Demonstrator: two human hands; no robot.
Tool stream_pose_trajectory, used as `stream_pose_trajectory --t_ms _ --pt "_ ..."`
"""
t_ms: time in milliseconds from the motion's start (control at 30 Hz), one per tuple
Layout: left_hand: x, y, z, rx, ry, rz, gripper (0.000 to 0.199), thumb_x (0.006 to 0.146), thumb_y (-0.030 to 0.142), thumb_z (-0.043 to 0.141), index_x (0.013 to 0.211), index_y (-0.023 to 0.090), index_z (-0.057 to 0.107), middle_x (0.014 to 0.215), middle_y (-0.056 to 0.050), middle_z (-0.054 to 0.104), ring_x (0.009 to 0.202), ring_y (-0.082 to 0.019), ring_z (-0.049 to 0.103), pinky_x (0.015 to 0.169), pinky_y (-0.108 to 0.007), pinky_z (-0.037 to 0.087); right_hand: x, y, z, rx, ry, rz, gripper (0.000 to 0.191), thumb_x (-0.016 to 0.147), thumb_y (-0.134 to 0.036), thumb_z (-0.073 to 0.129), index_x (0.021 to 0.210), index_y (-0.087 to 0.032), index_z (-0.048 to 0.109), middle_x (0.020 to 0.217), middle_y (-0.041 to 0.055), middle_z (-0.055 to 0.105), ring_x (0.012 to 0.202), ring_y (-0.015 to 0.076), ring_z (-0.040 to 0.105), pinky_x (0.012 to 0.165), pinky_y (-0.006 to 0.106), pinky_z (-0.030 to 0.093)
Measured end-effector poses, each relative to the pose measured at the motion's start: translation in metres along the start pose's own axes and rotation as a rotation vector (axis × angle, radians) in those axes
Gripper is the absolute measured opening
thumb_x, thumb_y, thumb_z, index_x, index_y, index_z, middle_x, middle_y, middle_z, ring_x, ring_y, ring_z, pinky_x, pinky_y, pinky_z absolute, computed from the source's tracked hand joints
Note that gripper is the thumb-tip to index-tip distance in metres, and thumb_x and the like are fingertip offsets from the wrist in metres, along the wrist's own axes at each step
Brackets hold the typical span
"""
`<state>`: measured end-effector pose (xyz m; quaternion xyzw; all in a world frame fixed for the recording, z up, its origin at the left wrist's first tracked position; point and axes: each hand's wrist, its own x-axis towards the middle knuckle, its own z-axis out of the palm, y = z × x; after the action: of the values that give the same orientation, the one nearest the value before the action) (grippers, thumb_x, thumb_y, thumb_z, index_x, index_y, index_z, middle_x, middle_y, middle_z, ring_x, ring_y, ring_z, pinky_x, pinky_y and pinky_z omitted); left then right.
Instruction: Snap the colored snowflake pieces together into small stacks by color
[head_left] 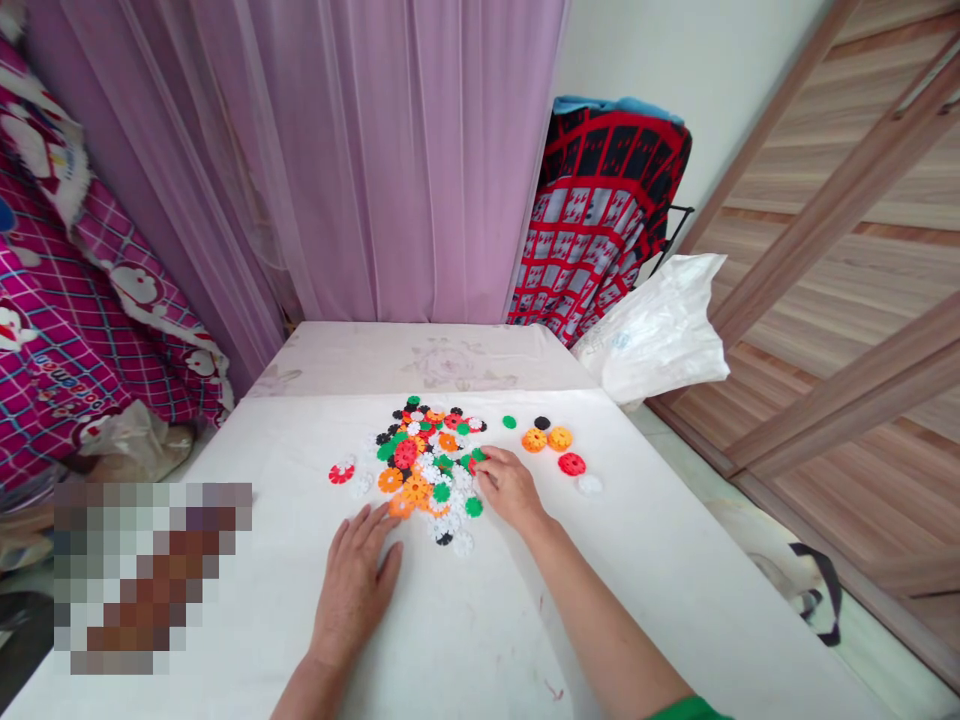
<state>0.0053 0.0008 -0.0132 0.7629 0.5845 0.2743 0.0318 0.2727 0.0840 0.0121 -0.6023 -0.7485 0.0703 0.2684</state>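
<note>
A heap of notched plastic discs (416, 488), in green, orange, red, white and black, lies in the middle of the white-covered table. My left hand (356, 572) rests palm down at the heap's near left side, fingers stretched out and holding nothing. Its fingertips come up to an orange disc (400, 507). At the right edge of the heap, my right hand (511, 488) has its fingers bent together on a green disc (478, 455); a bit of red shows beside the fingertips. What lies under those fingers is partly hidden.
To the right, several separate discs lie apart, among them a red disc (571, 464) and a black disc (542, 423). A white plastic bag (660, 330) stands by the table's far right edge. Behind the table hangs a purple curtain (405, 160); a wooden wardrobe (862, 240) is at right.
</note>
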Motion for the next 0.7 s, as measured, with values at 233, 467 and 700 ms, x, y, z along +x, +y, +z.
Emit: stream_pose_trajectory --t_ms 233,467,700 --pt "0.001 0.002 -0.002 0.008 -0.011 -0.005 0.033 0.091 0.033 0.045 0.117 0.026 0.064 0.133 -0.005 0.062 0.129 -0.027 0.051 0.108 -0.053 0.038 0.008 0.0 -0.022 -0.136 -0.123 0.276 0.023 0.089 -0.029 0.051 0.099 -0.026 0.072 0.108 0.0048 0.067 0.103 0.0195 0.061 0.085 0.029 0.046" --pt "0.001 0.003 -0.003 -0.007 -0.015 -0.015 0.033 0.09 0.032 0.046 0.117 0.027 0.064 0.133 -0.006 0.062 0.129 -0.027 0.051 0.109 -0.053 0.037 0.02 -0.016 -0.014 -0.147 -0.167 0.277 0.039 0.085 -0.04 0.057 0.121 -0.024 0.06 0.122 0.0069 0.062 0.113 0.0221 0.055 0.09 0.03 0.042" --pt "0.001 0.001 -0.002 0.006 -0.029 -0.008 0.034 0.091 0.032 0.045 0.118 0.026 0.063 0.134 -0.006 0.061 0.13 -0.027 0.05 0.109 -0.054 0.037 0.038 -0.012 -0.012 -0.079 -0.206 0.336 0.037 0.083 -0.03 0.058 0.12 -0.025 0.061 0.113 0.0031 0.068 0.101 0.0181 0.061 0.079 0.026 0.044"
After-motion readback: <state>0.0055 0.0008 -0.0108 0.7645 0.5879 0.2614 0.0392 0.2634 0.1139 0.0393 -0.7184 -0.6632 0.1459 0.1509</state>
